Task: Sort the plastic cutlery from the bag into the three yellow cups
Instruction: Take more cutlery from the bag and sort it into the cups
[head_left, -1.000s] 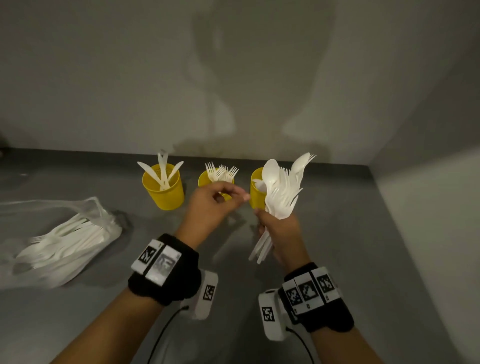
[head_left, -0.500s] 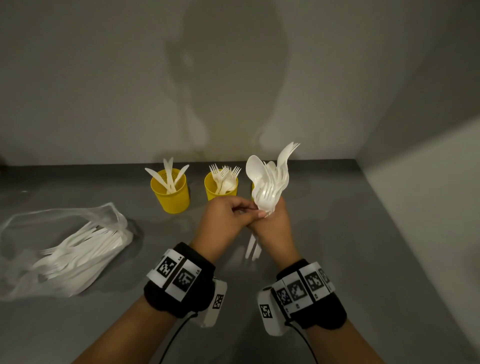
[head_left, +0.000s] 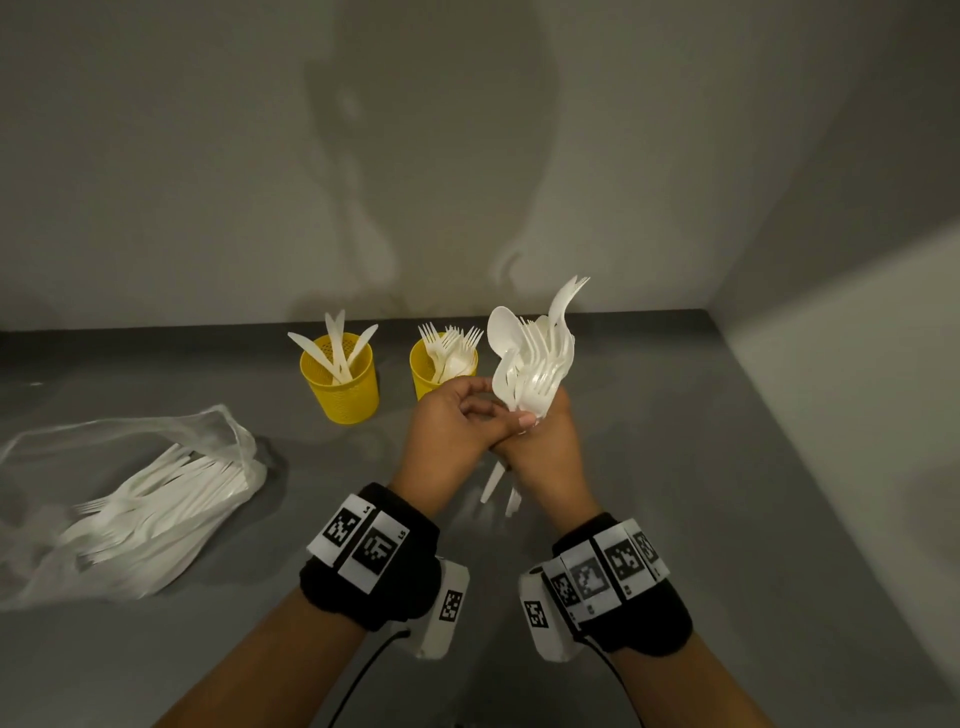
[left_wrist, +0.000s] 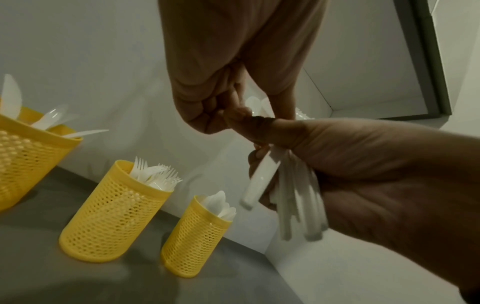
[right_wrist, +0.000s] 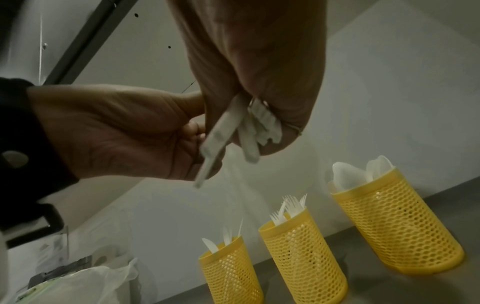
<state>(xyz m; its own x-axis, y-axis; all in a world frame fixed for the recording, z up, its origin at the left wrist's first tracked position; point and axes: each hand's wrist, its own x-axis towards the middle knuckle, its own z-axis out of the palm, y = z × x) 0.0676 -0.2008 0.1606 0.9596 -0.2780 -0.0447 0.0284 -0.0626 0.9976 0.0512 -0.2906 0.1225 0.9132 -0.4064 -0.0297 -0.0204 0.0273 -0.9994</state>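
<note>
My right hand (head_left: 543, 436) grips a bundle of white plastic cutlery (head_left: 535, 358) upright, spoons and forks fanning out above the fist. My left hand (head_left: 511, 418) reaches across and pinches a piece at the base of the bundle; its kind is unclear. In the left wrist view one handle (left_wrist: 258, 181) is blurred and angled away from the others. Three yellow mesh cups stand behind: knives (head_left: 340, 387), forks (head_left: 434, 371), and spoons (left_wrist: 194, 242), which the bundle hides in the head view. The clear bag (head_left: 130, 499) with more cutlery lies at the left.
The grey counter (head_left: 727, 493) ends at a wall behind the cups and a side wall (head_left: 841, 364) at the right. Cables trail from both wrist cameras near the front edge.
My left hand has moved right from the fork cup to the bundle and now pinches a piece there. The right hand has brought the bundle lower and nearer.
</note>
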